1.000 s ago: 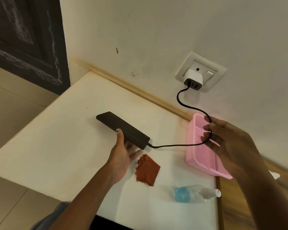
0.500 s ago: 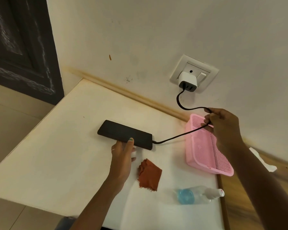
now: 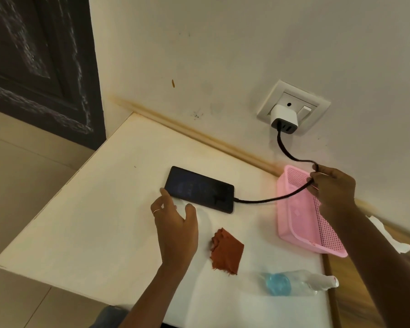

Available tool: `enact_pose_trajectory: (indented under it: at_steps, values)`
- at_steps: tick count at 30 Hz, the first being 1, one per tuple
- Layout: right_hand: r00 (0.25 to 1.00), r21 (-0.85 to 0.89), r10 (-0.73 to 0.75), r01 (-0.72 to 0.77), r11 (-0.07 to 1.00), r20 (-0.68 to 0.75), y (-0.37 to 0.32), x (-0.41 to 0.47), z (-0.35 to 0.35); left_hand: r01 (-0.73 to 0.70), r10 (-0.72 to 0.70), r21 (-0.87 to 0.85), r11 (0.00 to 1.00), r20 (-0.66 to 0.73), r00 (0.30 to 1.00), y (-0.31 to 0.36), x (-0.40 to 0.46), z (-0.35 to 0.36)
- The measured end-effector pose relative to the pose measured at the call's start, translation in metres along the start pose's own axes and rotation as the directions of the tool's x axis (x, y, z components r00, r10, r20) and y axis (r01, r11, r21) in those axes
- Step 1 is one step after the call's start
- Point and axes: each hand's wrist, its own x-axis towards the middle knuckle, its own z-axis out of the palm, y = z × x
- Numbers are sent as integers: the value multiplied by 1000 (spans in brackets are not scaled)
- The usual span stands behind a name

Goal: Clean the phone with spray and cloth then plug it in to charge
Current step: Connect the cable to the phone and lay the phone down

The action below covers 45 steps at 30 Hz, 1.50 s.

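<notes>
So the phone (image 3: 199, 189) is lying flat on the table (image 3: 85, 221), cable (image 3: 270, 199) already plugged in. It's looking slick and fragile, best gripped by the long edges. It's being touched by the left hand (image 3: 175, 223), fingers loose; the cable is being pinched by the right hand (image 3: 331, 188).

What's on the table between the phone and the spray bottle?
In the head view, the red cloth lies crumpled on the table, between the phone and the spray bottle.
</notes>
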Motion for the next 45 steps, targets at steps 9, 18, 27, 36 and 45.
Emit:
enact_pose_trajectory:
  at_steps: [9, 18, 27, 36, 45]
  values:
    - [986, 126, -119, 133, 983, -114, -20, -73, -21, -64, 70, 119, 991, -45, 996, -1, 4, -4]
    - [888, -93, 190, -167, 982, 419, 63, -145, 51, -79, 79, 219, 972, 10, 997, -4, 3, -4]
    - [879, -559, 178, 114, 821, 442, 105, -131, 88, -101, 72, 399, 912, 89, 993, -1, 8, -6]
    - [898, -673, 112, 231, 702, 426, 104, -103, 90, -195, 126, 489, 850, 170, 977, -2, 11, 0]
    - [921, -710, 115, 203, 674, 372, 108, -100, 100, -284, 224, 583, 761, 174, 959, -5, 18, 2]
